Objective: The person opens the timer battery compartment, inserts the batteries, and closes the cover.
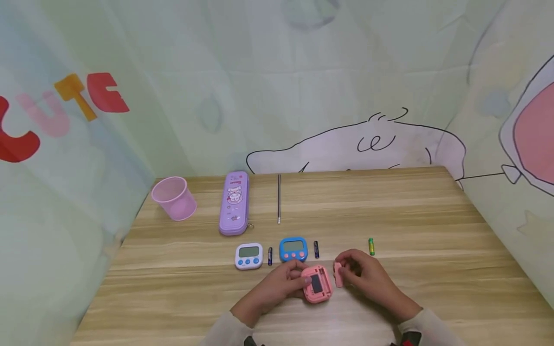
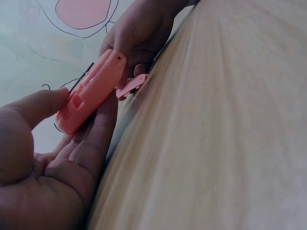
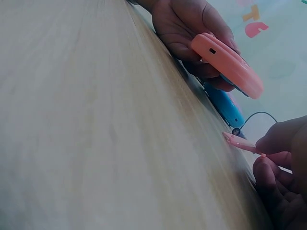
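Observation:
My left hand (image 1: 283, 283) holds a pink digital timer (image 1: 317, 284) with its back turned up, thumb on the back and fingers beneath. Its battery slot lies uncovered along the right side; whether a battery sits in it I cannot tell. Between thumb and fingers, my right hand (image 1: 365, 276) pinches a small pink battery cover (image 1: 338, 275), just right of the timer and apart from it. In the right wrist view the cover (image 3: 240, 143) is tilted close above the table. Beyond the left hand are a blue timer (image 1: 293, 249) and a white timer (image 1: 248, 256), screens up.
Dark batteries lie beside the white timer (image 1: 270, 256) and the blue timer (image 1: 316, 249). A green battery (image 1: 371, 246) lies beyond the right hand. Farther back are a pencil (image 1: 279, 199), a purple pencil case (image 1: 234, 204) and a pink cup (image 1: 175, 198). A curtain (image 1: 277, 96) hangs behind the wooden table (image 1: 389, 202).

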Motion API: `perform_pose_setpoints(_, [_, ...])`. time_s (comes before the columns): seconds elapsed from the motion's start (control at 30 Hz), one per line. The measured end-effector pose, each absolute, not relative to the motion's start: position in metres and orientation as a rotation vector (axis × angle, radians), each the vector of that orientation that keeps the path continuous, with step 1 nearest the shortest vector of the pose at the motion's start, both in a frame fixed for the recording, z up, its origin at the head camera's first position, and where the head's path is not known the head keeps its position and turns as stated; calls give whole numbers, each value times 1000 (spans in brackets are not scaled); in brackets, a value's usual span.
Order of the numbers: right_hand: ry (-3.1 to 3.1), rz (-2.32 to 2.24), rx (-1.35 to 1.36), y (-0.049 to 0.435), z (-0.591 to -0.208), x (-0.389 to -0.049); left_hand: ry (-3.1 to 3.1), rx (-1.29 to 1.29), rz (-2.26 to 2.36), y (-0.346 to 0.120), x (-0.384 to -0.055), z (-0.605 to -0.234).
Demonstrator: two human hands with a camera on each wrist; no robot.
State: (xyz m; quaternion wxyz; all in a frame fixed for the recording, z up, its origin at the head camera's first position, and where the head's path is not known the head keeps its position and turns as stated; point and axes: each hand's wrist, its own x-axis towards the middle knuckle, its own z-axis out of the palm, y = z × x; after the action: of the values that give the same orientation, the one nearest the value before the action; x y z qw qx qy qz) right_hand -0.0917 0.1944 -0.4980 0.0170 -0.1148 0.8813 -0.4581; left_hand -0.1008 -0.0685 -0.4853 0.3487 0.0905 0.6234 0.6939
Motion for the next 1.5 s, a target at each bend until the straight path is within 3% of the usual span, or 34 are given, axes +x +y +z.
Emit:
perform_pose_setpoints(0.87, [2760,-1592,-479,198,-499,-92,1591,259,1839,-70,-99,-484])
perform_pose_setpoints(1.2, [2920,-1743,-805,227,-495,-100,1580,281,1841,-69,-99,-485])
perform_pose_setpoints(1.5, [3149,-1477,-759,260,-497,-113,1597,281,1829,-69,-99,-487])
